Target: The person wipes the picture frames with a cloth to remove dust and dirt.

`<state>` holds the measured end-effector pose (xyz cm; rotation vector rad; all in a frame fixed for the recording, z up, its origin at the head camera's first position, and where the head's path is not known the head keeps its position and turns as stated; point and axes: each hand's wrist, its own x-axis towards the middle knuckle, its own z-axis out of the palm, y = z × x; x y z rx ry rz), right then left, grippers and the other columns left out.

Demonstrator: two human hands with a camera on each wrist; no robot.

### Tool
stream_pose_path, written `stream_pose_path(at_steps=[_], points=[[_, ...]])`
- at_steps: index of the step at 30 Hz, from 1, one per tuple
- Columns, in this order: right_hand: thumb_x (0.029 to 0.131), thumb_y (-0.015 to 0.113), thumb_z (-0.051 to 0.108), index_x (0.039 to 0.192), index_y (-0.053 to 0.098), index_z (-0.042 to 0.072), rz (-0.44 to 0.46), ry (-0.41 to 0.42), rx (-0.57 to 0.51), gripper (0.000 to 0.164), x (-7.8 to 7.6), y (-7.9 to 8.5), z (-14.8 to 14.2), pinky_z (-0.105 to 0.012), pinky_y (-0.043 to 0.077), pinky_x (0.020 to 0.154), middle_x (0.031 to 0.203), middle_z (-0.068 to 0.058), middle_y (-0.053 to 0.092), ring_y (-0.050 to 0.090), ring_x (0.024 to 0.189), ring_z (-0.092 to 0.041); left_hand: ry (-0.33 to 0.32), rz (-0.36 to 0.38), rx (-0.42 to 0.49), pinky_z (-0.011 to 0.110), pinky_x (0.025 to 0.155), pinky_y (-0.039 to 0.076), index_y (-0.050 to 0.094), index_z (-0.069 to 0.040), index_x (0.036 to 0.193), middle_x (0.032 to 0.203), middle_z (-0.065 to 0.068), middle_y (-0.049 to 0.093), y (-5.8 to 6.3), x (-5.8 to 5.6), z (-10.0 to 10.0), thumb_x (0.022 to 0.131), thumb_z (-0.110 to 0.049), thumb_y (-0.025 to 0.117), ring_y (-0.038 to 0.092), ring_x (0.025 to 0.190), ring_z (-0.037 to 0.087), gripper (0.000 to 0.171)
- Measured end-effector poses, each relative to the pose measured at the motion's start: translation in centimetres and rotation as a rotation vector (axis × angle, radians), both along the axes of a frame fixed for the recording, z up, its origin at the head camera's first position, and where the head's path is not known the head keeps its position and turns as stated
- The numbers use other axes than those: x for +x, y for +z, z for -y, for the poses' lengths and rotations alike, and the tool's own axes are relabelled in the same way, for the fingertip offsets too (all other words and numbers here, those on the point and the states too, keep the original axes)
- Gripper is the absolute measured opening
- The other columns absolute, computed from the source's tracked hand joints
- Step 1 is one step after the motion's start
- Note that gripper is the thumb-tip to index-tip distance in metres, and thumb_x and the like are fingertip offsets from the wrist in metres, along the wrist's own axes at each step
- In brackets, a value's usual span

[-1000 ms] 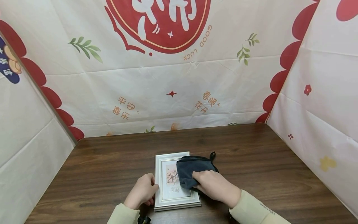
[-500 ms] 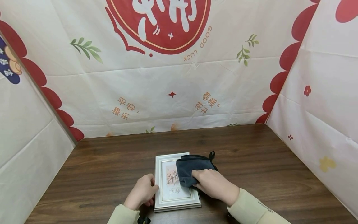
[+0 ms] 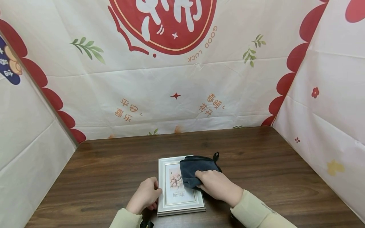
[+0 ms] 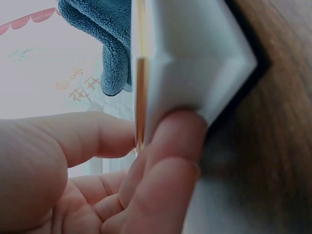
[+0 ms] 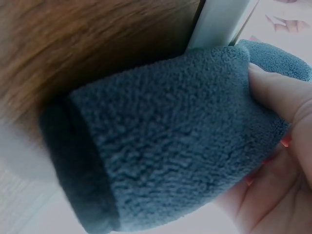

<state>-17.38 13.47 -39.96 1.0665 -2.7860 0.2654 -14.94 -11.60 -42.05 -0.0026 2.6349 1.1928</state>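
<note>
A white picture frame (image 3: 182,208) with thin gold lines lies flat on the table, a pink flower print behind its front. My left hand (image 3: 145,194) holds its left edge, thumb on the face side and fingers against the outer side, as the left wrist view shows close up. On the frame's right side lies a folded dark blue-grey cloth (image 3: 194,171) with black trim and a hanging loop. My right hand (image 3: 218,186) grips this cloth, thumb pressed into the fabric in the right wrist view. The cloth hides the frame's upper right part.
The dark brown wooden table (image 3: 114,164) reaches back to a white printed curtain (image 3: 154,85). More curtain hangs at the left and right sides, edged with red scallops.
My right hand and the cloth have shifted slightly up, away from me, along the frame's right side. The left hand and the picture frame stay in place.
</note>
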Motion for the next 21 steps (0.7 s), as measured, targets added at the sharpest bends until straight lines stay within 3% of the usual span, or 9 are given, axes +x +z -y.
stream_pose_path(at_steps=[5, 10, 14, 21], points=[[0.080, 0.065, 0.023, 0.087, 0.056, 0.015, 0.027, -0.014, 0.007, 0.013, -0.05, 0.30, 0.13, -0.026, 0.045, 0.050, 0.075, 0.003, 0.060, 0.058, 0.063, -0.012, -0.004, -0.003, 0.002, 0.028, 0.032, 0.043, 0.042, -0.004, 0.076, 0.052, 0.010, 0.052, 0.00, -0.02, 0.06, 0.080, -0.007, 0.051, 0.049, 0.033, 0.012, 0.010], [0.082, 0.063, 0.021, 0.107, 0.059, 0.011, 0.063, -0.026, 0.030, 0.027, -0.21, 0.43, 0.19, -0.030, 0.051, 0.066, 0.095, -0.003, 0.065, 0.063, 0.080, -0.016, -0.005, 0.001, 0.001, 0.028, 0.032, 0.043, 0.042, -0.004, 0.076, 0.053, 0.010, 0.052, -0.03, -0.08, 0.10, 0.080, -0.007, 0.051, 0.049, 0.033, 0.012, 0.010], [0.082, 0.063, 0.020, 0.109, 0.060, 0.010, 0.057, -0.019, 0.050, 0.029, -0.39, 0.37, 0.15, -0.032, 0.052, 0.072, 0.102, -0.003, 0.065, 0.063, 0.089, -0.018, -0.003, 0.001, 0.008, 0.028, 0.032, 0.042, 0.042, -0.004, 0.075, 0.053, 0.010, 0.051, -0.03, -0.08, 0.10, 0.079, -0.006, 0.051, 0.049, 0.033, 0.011, 0.009], [0.081, 0.064, 0.019, 0.109, 0.061, 0.011, 0.048, -0.008, 0.058, 0.029, -0.61, 0.34, 0.14, -0.033, 0.052, 0.073, 0.102, -0.002, 0.065, 0.063, 0.090, -0.019, -0.001, 0.002, 0.017, 0.028, 0.032, 0.042, 0.042, -0.004, 0.075, 0.052, 0.010, 0.051, 0.01, 0.02, 0.08, 0.079, -0.006, 0.050, 0.049, 0.033, 0.011, 0.009]])
